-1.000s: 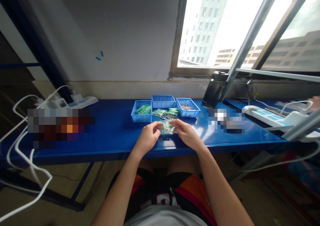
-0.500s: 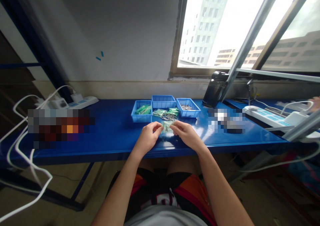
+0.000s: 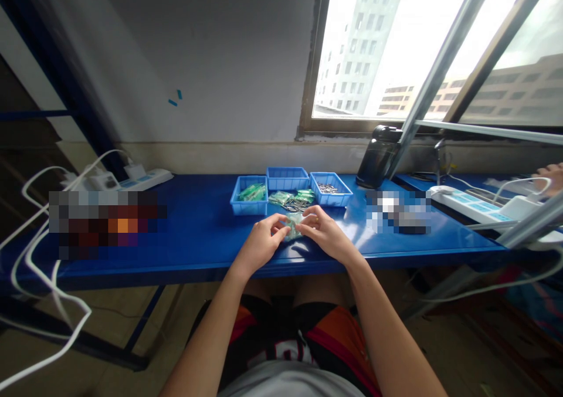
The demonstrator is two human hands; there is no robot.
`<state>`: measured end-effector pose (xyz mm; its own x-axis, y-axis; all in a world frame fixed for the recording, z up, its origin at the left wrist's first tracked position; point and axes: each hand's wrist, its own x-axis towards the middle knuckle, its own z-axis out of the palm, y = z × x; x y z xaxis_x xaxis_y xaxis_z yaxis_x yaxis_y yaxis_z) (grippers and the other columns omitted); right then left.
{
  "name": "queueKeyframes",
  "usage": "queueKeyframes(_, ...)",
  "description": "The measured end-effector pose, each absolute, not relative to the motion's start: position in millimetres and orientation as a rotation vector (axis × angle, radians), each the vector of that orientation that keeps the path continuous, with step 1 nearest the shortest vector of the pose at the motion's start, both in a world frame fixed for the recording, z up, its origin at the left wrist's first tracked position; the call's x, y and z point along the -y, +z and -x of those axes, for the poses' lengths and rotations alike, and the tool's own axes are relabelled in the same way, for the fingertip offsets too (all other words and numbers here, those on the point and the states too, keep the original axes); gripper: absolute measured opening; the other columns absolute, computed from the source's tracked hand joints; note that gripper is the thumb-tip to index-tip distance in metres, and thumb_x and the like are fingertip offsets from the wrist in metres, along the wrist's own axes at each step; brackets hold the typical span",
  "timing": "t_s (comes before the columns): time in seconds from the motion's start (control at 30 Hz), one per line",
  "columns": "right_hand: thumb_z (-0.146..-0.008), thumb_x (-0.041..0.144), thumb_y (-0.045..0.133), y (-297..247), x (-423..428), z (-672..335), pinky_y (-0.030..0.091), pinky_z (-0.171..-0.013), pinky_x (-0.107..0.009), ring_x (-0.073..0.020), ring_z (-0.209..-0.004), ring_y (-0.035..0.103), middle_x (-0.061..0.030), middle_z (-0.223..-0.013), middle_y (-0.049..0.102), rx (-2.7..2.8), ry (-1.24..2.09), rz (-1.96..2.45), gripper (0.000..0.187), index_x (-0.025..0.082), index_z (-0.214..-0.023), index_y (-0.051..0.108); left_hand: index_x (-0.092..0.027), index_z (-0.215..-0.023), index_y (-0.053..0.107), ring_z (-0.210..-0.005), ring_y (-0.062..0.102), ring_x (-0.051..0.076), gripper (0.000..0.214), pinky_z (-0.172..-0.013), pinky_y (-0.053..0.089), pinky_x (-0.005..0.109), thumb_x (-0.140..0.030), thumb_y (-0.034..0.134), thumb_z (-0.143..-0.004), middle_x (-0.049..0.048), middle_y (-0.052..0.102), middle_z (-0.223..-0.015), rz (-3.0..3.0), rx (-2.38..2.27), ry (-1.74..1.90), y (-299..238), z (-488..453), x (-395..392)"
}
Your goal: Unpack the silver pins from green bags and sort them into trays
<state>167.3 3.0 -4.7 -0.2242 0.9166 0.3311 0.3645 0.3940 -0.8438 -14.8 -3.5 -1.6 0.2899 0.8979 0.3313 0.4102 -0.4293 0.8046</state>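
My left hand (image 3: 260, 243) and my right hand (image 3: 324, 233) meet over the blue table (image 3: 193, 233), and both pinch a small clear green-tinted plastic bag (image 3: 292, 227) between their fingertips. Just beyond the bag lies a loose pile of similar small bags and dark metal bits (image 3: 294, 200). Behind that stand three small blue trays: the left tray (image 3: 249, 196) holds green bags, the middle tray (image 3: 287, 177) looks bare, and the right tray (image 3: 331, 189) holds small metal parts.
A black container (image 3: 377, 156) stands at the window sill. White power strips lie at the far left (image 3: 132, 179) and at the right (image 3: 472, 204), with white cables trailing off. Another person's hand (image 3: 549, 176) shows at the right edge.
My two hands have drawn closer together around the little bag, and the right hand's fingers have lifted slightly. The other person's hand at the right edge has moved further into view.
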Motion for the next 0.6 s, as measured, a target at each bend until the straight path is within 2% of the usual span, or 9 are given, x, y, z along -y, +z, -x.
queueKeyframes(0.1,-0.080,0.042,0.057,-0.6,-0.8,-166.6,0.047,-0.068,-0.027,-0.0160,-0.076,0.060,-0.0030,-0.083,0.063,1.892,0.728,1.119,0.025,0.019,-0.086,0.056,-0.018,-0.109,0.062,-0.081,0.062,0.019,0.033,-0.073,0.048,0.028,-0.035,0.049,-0.085,0.0054,0.068,-0.089,-2.012,-1.139,1.046,0.1,14.9,4.1)
queueKeyframes(0.2,-0.077,0.045,0.060,1.4,0.5,-166.4,0.048,-0.067,-0.027,-0.0162,-0.076,0.061,-0.0034,-0.086,0.064,1.897,0.731,1.116,0.029,0.019,-0.089,0.057,-0.019,-0.119,0.058,-0.092,0.061,0.020,0.039,-0.083,0.047,0.030,-0.036,0.047,-0.086,0.0069,0.066,-0.104,-2.079,-1.106,1.026,1.1,15.1,5.3)
queueKeyframes(0.37,-0.077,0.042,0.061,-1.9,-0.4,-167.5,0.048,-0.064,-0.026,-0.0166,-0.076,0.062,-0.0037,-0.089,0.064,1.876,0.721,1.127,0.029,0.019,-0.094,0.056,-0.027,-0.125,0.053,-0.115,0.050,0.022,0.040,-0.094,0.044,0.032,-0.030,0.047,-0.086,0.0045,0.050,-0.130,-2.205,-0.990,0.991,2.3,14.7,8.3)
queueKeyframes(0.47,-0.084,0.036,0.054,-5.1,-1.4,-168.3,0.048,-0.067,-0.027,-0.0168,-0.077,0.062,-0.0032,-0.086,0.065,1.885,0.722,1.102,0.020,0.019,-0.093,0.057,-0.028,-0.127,0.050,-0.114,0.051,0.021,0.042,-0.089,0.046,0.030,-0.024,0.046,-0.086,0.0035,0.050,-0.131,-2.181,-0.936,1.005,2.4,13.4,8.4)
queueKeyframes(0.6,-0.085,0.032,0.051,-8.8,-2.7,-169.4,0.049,-0.067,-0.028,-0.0167,-0.076,0.062,-0.0028,-0.085,0.065,1.858,0.800,1.045,0.016,0.020,-0.095,0.056,-0.023,-0.126,0.048,-0.095,0.060,0.019,0.042,-0.072,0.050,0.027,-0.028,0.048,-0.085,0.0075,0.057,-0.121,-1.990,-1.125,1.149,-0.1,12.4,4.1)
